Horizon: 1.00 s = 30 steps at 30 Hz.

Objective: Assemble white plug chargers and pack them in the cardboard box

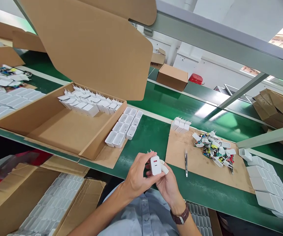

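My left hand (pixel 137 175) and my right hand (pixel 167 185) meet just above the near edge of the green bench. Together they pinch a small white charger plug (pixel 155 165) with a red port facing me and prongs pointing up. My left fingers wrap its left side and my right fingers support it from below. A brown watch strap (pixel 180 218) is on my right wrist. An open cardboard box (pixel 57 129) to the left holds a row of white chargers (pixel 89 103) along its far wall.
Empty white shells (pixel 125 127) lie beside the box. A cardboard sheet (pixel 205 164) carries tweezers (pixel 186 162), a heap of circuit boards and parts (pixel 213 149) and three chargers (pixel 180 124). More white shells (pixel 266 183) lie at the right. Boxes of trays (pixel 50 203) stand below the bench.
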### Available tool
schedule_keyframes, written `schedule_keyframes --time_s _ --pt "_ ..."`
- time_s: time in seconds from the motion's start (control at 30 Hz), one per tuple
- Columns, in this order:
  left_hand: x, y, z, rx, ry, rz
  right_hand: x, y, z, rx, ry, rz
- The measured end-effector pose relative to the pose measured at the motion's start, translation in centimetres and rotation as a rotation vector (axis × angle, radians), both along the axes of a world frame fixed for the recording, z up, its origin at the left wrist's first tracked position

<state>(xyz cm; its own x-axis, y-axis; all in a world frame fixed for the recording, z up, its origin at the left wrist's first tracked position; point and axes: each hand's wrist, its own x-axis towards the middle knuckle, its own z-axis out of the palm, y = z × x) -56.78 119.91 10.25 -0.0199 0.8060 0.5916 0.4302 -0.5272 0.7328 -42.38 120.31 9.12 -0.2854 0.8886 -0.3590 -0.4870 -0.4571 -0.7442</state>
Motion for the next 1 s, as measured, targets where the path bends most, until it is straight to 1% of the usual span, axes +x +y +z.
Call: schedule_keyframes --time_s 0.13,0.23,0.3,0.33,0.4,0.47,0.5,0.57,0.67,0.7,0.77,0.83,0.9,0.97,1.0 --pt "-0.2 -0.2 -0.2 -0.037 -0.011 -0.013 -0.1 -0.2 0.1 0.005 0.014 0.024" --pt "-0.4 -0.4 -1.1 -0.100 -0.082 -0.029 -0.1 -0.2 0.3 -0.004 0.019 -0.065" --pt "-0.6 -0.5 -1.7 -0.195 -0.185 -0.045 -0.1 -0.1 0.3 0.020 0.003 -0.149" --pt "-0.7 -0.5 -2.0 -0.268 -0.252 -0.074 0.0 0.0 0.3 0.051 -0.016 -0.175" --pt "-0.8 -0.4 -2.4 -0.460 -0.399 -0.182 0.2 0.3 0.2 0.151 -0.101 -0.178" --pt "-1.1 -0.3 -2.6 -0.644 -0.541 -0.293 0.5 0.5 0.1 0.293 -0.246 -0.153" --pt "-1.2 -0.1 -2.7 -0.713 -0.597 -0.315 0.8 0.5 0.2 0.377 -0.333 -0.132" --pt "-1.3 0.2 -2.8 -0.807 -0.659 -0.296 1.2 0.3 0.5 0.534 -0.509 -0.069" --pt "-1.5 0.8 -2.5 -0.894 -0.741 -0.267 2.4 -0.1 1.3 0.711 -0.742 0.004" --pt "-1.4 0.9 -2.3 -0.926 -0.786 -0.281 3.0 -0.2 1.4 0.759 -0.818 -0.007" --pt "-1.4 1.3 -1.7 -0.977 -0.894 -0.312 4.7 0.0 1.4 0.850 -1.001 -0.096" --pt "-1.4 1.6 -1.1 -0.989 -0.999 -0.318 7.1 0.5 0.9 0.899 -1.258 -0.221" --pt "-1.6 1.8 -0.7 -0.959 -1.084 -0.327 9.8 1.1 0.0 0.871 -1.552 -0.284" --pt "-1.8 2.0 -0.6 -0.928 -1.112 -0.346 12.1 1.5 -1.1 0.807 -1.785 -0.232" --pt "-1.9 2.0 -0.7 -0.912 -1.106 -0.351 13.0 1.5 -1.6 0.784 -1.856 -0.189"
